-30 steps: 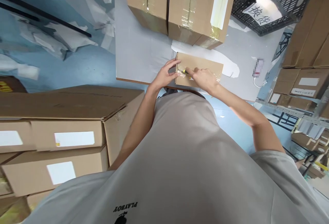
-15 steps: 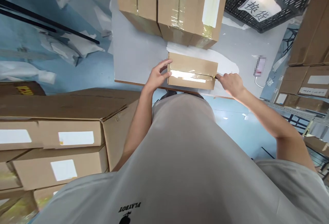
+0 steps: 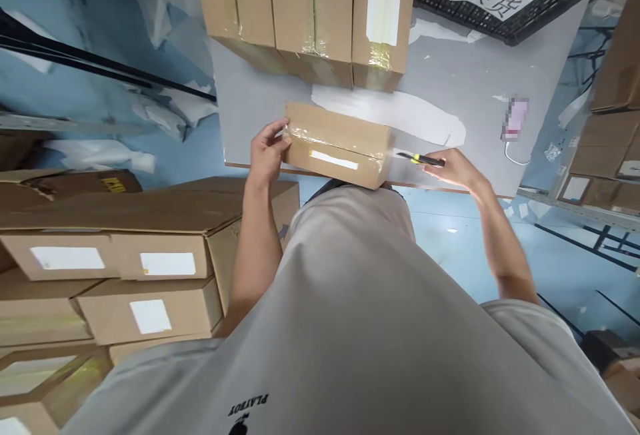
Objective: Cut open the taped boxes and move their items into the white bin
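A long brown cardboard box [image 3: 335,132] lies at the near edge of the grey table, slightly turned, with shiny clear tape along its top seam and a white label strip. My left hand [image 3: 267,148] grips the box's left end, thumb on the near side and fingers at the far corner. Off the box's right end, my right hand [image 3: 453,167] is closed around a black and yellow utility knife [image 3: 427,160]. Its blade points left towards the box and stands a little apart from it.
Large taped cartons [image 3: 310,15] stand at the table's back. A black plastic crate [image 3: 460,15] with a handwritten paper is at back right. A pink, blurred-out item [image 3: 516,118] with a white cord lies on the right. Stacked boxes [image 3: 160,255] fill the left side.
The knife has come away from the box's right end, moving right with my right hand. My left hand and the box have shifted left, and the box is turned slightly.
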A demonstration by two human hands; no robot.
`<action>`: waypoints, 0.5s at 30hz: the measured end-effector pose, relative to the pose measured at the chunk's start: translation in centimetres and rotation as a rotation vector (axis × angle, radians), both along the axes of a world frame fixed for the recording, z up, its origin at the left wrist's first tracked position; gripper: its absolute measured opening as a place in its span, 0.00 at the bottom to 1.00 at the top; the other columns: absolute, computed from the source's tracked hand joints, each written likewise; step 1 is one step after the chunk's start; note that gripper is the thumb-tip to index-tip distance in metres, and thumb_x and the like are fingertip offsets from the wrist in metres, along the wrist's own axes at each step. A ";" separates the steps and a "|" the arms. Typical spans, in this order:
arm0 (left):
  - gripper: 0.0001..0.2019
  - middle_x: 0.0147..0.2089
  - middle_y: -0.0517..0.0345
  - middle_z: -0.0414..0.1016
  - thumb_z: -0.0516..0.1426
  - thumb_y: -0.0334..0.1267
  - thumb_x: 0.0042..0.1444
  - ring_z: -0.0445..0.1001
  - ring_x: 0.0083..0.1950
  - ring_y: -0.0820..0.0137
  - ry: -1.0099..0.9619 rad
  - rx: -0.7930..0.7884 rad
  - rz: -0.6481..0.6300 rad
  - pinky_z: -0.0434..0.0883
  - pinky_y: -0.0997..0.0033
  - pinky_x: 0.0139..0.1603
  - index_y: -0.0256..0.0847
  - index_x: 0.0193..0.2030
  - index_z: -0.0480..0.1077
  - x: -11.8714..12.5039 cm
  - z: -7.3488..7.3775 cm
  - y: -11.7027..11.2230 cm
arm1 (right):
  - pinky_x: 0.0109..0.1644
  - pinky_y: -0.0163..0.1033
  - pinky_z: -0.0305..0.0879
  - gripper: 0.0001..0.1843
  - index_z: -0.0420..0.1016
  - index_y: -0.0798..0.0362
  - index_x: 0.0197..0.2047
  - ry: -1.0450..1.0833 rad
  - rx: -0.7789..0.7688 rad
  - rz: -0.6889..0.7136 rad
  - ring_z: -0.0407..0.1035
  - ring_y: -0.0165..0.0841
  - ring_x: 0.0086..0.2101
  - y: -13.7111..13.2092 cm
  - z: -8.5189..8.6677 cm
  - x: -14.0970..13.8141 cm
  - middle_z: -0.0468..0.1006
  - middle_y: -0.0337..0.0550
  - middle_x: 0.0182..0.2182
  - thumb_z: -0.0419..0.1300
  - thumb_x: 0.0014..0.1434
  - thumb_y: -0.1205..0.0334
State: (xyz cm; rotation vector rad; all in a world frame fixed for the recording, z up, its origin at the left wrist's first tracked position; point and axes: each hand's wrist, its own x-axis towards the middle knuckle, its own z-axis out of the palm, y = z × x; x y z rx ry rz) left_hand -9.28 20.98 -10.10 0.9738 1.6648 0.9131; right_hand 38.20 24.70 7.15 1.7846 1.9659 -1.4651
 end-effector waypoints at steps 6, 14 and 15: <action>0.21 0.67 0.49 0.84 0.66 0.57 0.65 0.83 0.66 0.52 0.175 0.051 0.097 0.78 0.42 0.76 0.50 0.59 0.83 -2.1 -0.1 -0.1 | 0.27 0.36 0.64 0.34 0.85 0.53 0.44 0.283 -0.076 -0.797 0.63 0.28 0.23 -3.3 -9.6 -5.2 0.78 0.34 0.25 0.77 0.52 0.31; 0.22 0.64 0.46 0.84 0.65 0.51 0.65 0.82 0.66 0.52 0.252 0.054 0.078 0.78 0.41 0.75 0.49 0.63 0.80 -1.8 -1.3 0.0 | 0.29 0.33 0.70 0.29 0.83 0.54 0.49 0.378 -0.042 -1.008 0.68 0.27 0.23 -4.4 -11.2 -10.2 0.77 0.30 0.25 0.78 0.57 0.39; 0.25 0.64 0.45 0.83 0.65 0.52 0.65 0.82 0.66 0.52 0.228 0.039 0.049 0.77 0.41 0.75 0.49 0.66 0.78 -1.2 -1.9 0.2 | 0.29 0.33 0.71 0.28 0.83 0.54 0.49 0.365 0.011 -1.015 0.69 0.27 0.23 -4.2 -10.5 -9.6 0.78 0.32 0.26 0.78 0.58 0.40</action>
